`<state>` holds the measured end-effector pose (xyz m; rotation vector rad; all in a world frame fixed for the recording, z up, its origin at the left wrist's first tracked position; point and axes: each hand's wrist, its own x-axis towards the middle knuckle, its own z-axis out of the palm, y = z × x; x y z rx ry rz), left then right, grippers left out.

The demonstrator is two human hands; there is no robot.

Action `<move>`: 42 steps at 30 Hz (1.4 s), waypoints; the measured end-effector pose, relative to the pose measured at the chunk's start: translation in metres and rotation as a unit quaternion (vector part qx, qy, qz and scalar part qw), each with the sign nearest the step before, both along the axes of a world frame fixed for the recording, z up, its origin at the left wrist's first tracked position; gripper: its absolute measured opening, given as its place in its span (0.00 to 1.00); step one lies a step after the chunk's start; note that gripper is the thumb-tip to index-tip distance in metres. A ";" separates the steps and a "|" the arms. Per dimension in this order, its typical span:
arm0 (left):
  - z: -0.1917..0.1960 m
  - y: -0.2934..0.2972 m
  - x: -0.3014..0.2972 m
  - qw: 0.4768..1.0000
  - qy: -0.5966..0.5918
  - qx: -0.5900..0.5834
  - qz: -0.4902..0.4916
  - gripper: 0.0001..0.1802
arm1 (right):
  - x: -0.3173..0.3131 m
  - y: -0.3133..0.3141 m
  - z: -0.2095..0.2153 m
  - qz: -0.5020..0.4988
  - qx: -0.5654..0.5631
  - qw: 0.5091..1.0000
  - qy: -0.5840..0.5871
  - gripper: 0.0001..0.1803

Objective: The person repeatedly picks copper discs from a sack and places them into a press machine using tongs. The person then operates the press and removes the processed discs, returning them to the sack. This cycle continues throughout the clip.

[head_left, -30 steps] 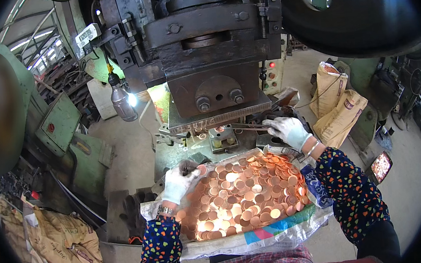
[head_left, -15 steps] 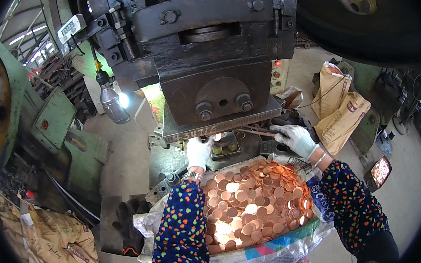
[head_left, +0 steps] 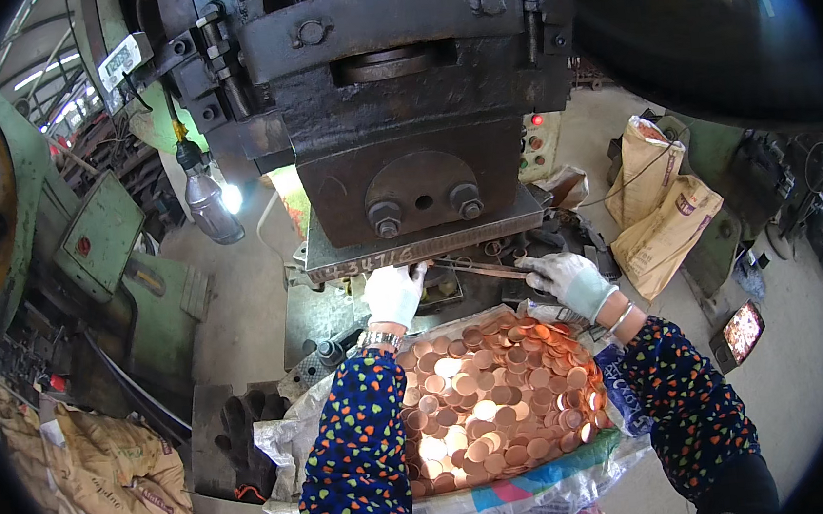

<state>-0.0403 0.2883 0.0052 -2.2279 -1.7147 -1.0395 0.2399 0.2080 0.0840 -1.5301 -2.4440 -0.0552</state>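
Both my hands wear white gloves. My left hand (head_left: 396, 295) is raised just under the front edge of the press's heavy steel upper block (head_left: 422, 183). Its fingers look bent and closed, but the tips are partly hidden, so what they hold does not show. Long thin metal tongs (head_left: 481, 269) are gripped in my right hand (head_left: 567, 281), and their far end reaches left toward my left hand beneath the block. Below both wrists, many round copper discs (head_left: 502, 396) lie heaped in a white woven sack (head_left: 541, 508) with its sides spread out.
A lit work lamp (head_left: 211, 201) hangs at the left of the press. Paper sacks (head_left: 669, 234) stand at the right, more paper sacks (head_left: 133, 487) lie at lower left. Dark gloves (head_left: 249, 433) rest beside the disc heap. A phone-like screen (head_left: 743, 334) is at right. A large dark wheel (head_left: 706, 45) looms upper right.
My left hand has shifted slightly right, closer to the tongs. The copper disc seen by its fingertips is now hidden. The large wheel at upper right has turned. The view has shifted a little.
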 end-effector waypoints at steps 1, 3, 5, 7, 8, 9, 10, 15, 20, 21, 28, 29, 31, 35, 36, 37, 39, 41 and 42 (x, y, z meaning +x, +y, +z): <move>0.004 -0.006 -0.002 1.000 -0.024 0.004 -0.017 0.15 | -0.003 -0.001 0.002 -0.004 -0.007 1.000 -0.014 0.18; 0.012 -0.023 -0.011 0.995 -0.073 -0.021 -0.057 0.14 | -0.007 -0.006 0.005 0.007 -0.023 1.000 -0.018 0.18; 0.017 -0.044 -0.027 0.983 -0.128 -0.076 -0.111 0.13 | -0.012 -0.013 0.008 0.018 -0.026 0.999 -0.034 0.18; 0.019 -0.070 -0.049 0.978 -0.109 -0.080 -0.156 0.14 | -0.016 -0.029 0.005 0.042 -0.024 0.999 0.002 0.21; 0.018 -0.086 -0.062 0.966 -0.118 -0.156 -0.171 0.14 | -0.018 -0.040 0.002 0.040 -0.034 0.999 0.008 0.19; 0.017 -0.103 -0.075 0.944 -0.136 -0.234 -0.187 0.14 | -0.020 -0.052 -0.003 0.041 -0.045 0.998 0.014 0.18; 0.015 -0.117 -0.086 0.945 -0.105 -0.243 -0.194 0.15 | -0.022 -0.063 -0.009 0.073 -0.042 0.994 0.069 0.19; -0.016 -0.166 -0.130 0.962 -0.014 -0.100 -0.253 0.17 | -0.021 -0.115 -0.041 0.060 -0.217 0.946 0.232 0.17; -0.032 -0.176 -0.141 0.934 -0.073 -0.269 -0.222 0.21 | -0.017 -0.147 -0.056 0.046 -0.245 0.942 0.225 0.18; -0.031 -0.179 -0.142 0.922 -0.088 -0.305 -0.222 0.21 | -0.018 -0.154 -0.058 0.056 -0.216 0.953 0.203 0.17; -0.017 -0.198 -0.152 0.920 0.005 -0.314 -0.234 0.21 | -0.018 -0.162 -0.059 0.036 -0.207 0.958 0.194 0.17; -0.019 -0.202 -0.152 0.928 0.035 -0.288 -0.234 0.22 | -0.019 -0.162 -0.060 0.029 -0.210 0.959 0.189 0.17; -0.024 -0.209 -0.146 0.918 0.030 -0.324 -0.227 0.23 | -0.020 -0.162 -0.060 0.019 -0.211 0.961 0.178 0.17; -0.028 -0.212 -0.139 0.907 -0.006 -0.371 -0.199 0.22 | -0.022 -0.162 -0.061 0.021 -0.194 0.968 0.159 0.18; -0.027 -0.212 -0.137 0.896 -0.037 -0.392 -0.205 0.22 | -0.022 -0.163 -0.061 0.017 -0.194 0.968 0.157 0.18; -0.026 -0.212 -0.136 0.898 -0.017 -0.392 -0.200 0.22 | -0.022 -0.163 -0.061 0.014 -0.193 0.969 0.154 0.18; -0.024 -0.213 -0.134 0.893 -0.019 -0.408 -0.189 0.22 | -0.022 -0.164 -0.061 0.019 -0.187 0.971 0.149 0.18; -0.023 -0.212 -0.133 0.883 -0.039 -0.428 -0.190 0.20 | -0.021 -0.165 -0.061 -0.002 -0.207 0.967 0.151 0.19; -0.024 -0.212 -0.132 0.873 -0.056 -0.441 -0.199 0.18 | -0.020 -0.165 -0.060 -0.003 -0.216 0.965 0.146 0.19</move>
